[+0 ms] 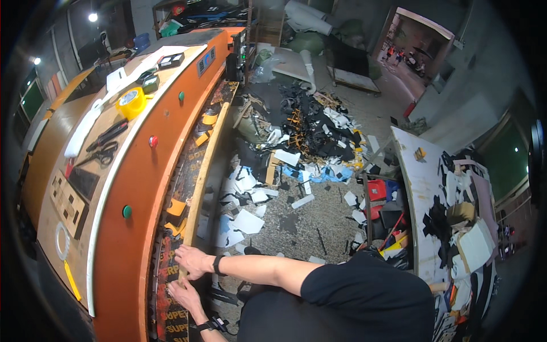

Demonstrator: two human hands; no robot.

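A long pale wooden strip (207, 165) runs along the outer edge of a dark printed board (171, 313) on the orange machine's lower ledge. My right hand (194, 261) reaches across from the right, its fingers bent over the strip's near part. Just nearer to me, my left hand (186, 295) is curled at the strip's near end, thumb and fingertips by the board. My palms partly hide the strip there. Orange-yellow cut pieces (176, 207) lie on the board beyond my hands, with more of them further along.
The orange machine (142, 182) carries scissors (101, 155), yellow tape (131, 102) and a punched wooden block (67, 196) on top. Scraps (307, 131) cover the floor ahead. At right stands a white table (419, 188) beside a bin holding red pieces (376, 191).
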